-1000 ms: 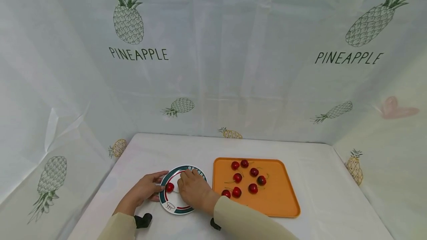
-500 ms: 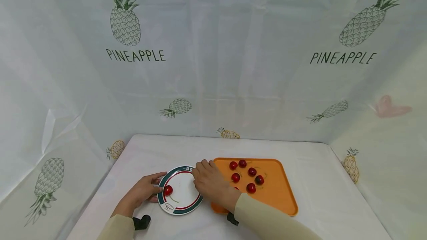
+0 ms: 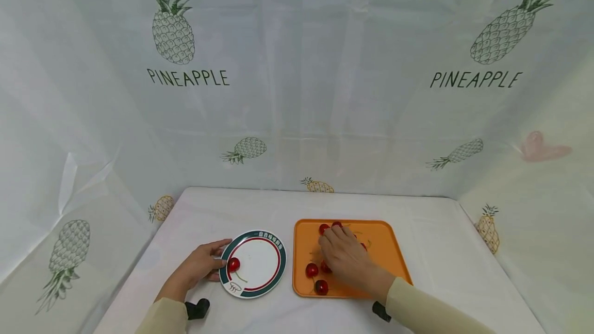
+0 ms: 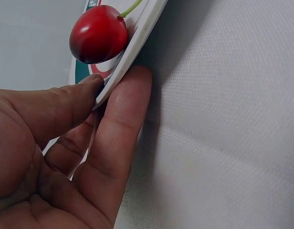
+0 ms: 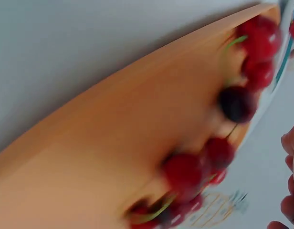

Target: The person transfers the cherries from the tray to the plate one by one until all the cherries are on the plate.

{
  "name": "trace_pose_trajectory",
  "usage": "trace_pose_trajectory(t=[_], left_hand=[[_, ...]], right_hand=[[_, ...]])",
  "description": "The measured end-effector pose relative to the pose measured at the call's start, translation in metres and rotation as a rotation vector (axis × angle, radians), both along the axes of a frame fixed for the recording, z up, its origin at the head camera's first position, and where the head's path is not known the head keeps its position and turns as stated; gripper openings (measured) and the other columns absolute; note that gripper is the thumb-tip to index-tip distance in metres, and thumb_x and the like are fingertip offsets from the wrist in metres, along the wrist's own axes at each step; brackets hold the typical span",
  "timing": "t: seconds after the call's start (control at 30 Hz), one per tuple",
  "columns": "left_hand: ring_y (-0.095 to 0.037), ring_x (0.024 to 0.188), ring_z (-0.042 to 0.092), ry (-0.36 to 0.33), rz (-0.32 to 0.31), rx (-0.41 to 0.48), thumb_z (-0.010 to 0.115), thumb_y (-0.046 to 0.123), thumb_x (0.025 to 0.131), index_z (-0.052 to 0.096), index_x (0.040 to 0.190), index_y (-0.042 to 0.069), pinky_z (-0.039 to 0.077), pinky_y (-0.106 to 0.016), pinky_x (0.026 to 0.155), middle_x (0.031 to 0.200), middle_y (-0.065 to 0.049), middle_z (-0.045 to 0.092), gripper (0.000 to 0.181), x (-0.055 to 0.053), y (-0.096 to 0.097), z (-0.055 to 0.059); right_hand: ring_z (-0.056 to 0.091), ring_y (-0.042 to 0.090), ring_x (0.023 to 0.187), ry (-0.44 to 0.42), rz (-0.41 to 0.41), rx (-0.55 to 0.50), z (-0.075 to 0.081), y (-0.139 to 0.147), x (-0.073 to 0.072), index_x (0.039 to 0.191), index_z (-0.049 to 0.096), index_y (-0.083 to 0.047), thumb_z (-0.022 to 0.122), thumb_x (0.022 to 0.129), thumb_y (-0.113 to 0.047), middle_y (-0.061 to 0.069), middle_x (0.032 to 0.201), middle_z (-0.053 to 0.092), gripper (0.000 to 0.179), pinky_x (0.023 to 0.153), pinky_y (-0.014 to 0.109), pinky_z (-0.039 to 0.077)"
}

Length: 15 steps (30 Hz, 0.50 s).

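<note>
My left hand (image 3: 200,264) grips the left rim of a white plate (image 3: 257,267) with a green and red border. The left wrist view shows the thumb (image 4: 80,98) on top of the rim and fingers (image 4: 123,109) underneath. One red cherry (image 4: 98,33) with a green stem lies on the plate close to the thumb. My right hand (image 3: 345,256) hovers over an orange tray (image 3: 390,267), fingers loosely bent downward and nothing visible in them. Several cherries (image 3: 312,270) lie about it on the tray, some partly hidden beneath the hand.
The plate and the tray stand side by side on a white-covered table (image 3: 260,210). A pale curtain (image 3: 315,117) printed with pineapples closes off the back and sides. A black strap (image 3: 197,309) sits at the left wrist.
My right hand has moved right, away from the plate and over the tray. On the plate, the cherry's stem has swung toward the lower right. My left hand keeps its grip on the rim.
</note>
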<state>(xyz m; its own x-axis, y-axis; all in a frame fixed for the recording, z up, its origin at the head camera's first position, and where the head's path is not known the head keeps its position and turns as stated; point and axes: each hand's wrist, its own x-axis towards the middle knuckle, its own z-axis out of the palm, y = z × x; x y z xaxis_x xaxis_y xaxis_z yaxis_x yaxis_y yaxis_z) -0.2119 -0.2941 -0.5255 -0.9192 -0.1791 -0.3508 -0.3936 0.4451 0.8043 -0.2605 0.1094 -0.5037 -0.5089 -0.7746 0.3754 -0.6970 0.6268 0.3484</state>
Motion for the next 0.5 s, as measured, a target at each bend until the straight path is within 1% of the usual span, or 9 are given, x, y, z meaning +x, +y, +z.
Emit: trace_pose_trajectory(t=[0.13,0.27,0.4,0.5], left_hand=[[-0.020,0.080,0.066,0.004,0.001,0.003,0.072,-0.003,0.094,0.055,0.154,0.015,0.062,-0.033,0.067,0.143,-0.026,0.054,0.065,0.000,0.000,0.001],[-0.020,0.080,0.065,0.010,-0.003,-0.002,0.072,-0.002,0.094,0.055,0.154,0.015,0.062,-0.033,0.067,0.143,-0.026,0.054,0.064,0.001,0.001,0.002],[-0.020,0.078,0.065,0.012,-0.004,-0.006,0.072,-0.001,0.095,0.055,0.154,0.015,0.061,-0.033,0.067,0.144,-0.026,0.054,0.064,0.002,0.001,0.002],[-0.021,0.077,0.065,0.007,0.001,-0.001,0.072,-0.002,0.095,0.055,0.154,0.016,0.061,-0.033,0.066,0.143,-0.026,0.054,0.064,0.002,0.001,0.001]], right_hand=[[0.047,0.024,0.090,0.039,-0.008,-0.023,-0.004,0.035,-0.006,0.106,0.061,-0.010,0.075,0.096,-0.029,0.004,0.097,0.055,0.026,0.076,0.032,0.039],[0.045,0.024,0.088,0.032,-0.036,-0.012,-0.009,0.065,-0.008,0.106,0.061,-0.009,0.077,0.095,-0.024,0.005,0.097,0.055,0.024,0.075,0.033,0.036],[0.042,0.023,0.086,0.011,-0.057,0.011,-0.016,0.086,-0.006,0.105,0.062,-0.010,0.077,0.094,-0.022,0.004,0.095,0.053,0.023,0.074,0.032,0.034],[0.040,0.022,0.083,0.004,-0.042,0.002,-0.022,0.096,-0.006,0.104,0.061,-0.010,0.075,0.094,-0.022,0.003,0.092,0.052,0.021,0.073,0.031,0.032]])
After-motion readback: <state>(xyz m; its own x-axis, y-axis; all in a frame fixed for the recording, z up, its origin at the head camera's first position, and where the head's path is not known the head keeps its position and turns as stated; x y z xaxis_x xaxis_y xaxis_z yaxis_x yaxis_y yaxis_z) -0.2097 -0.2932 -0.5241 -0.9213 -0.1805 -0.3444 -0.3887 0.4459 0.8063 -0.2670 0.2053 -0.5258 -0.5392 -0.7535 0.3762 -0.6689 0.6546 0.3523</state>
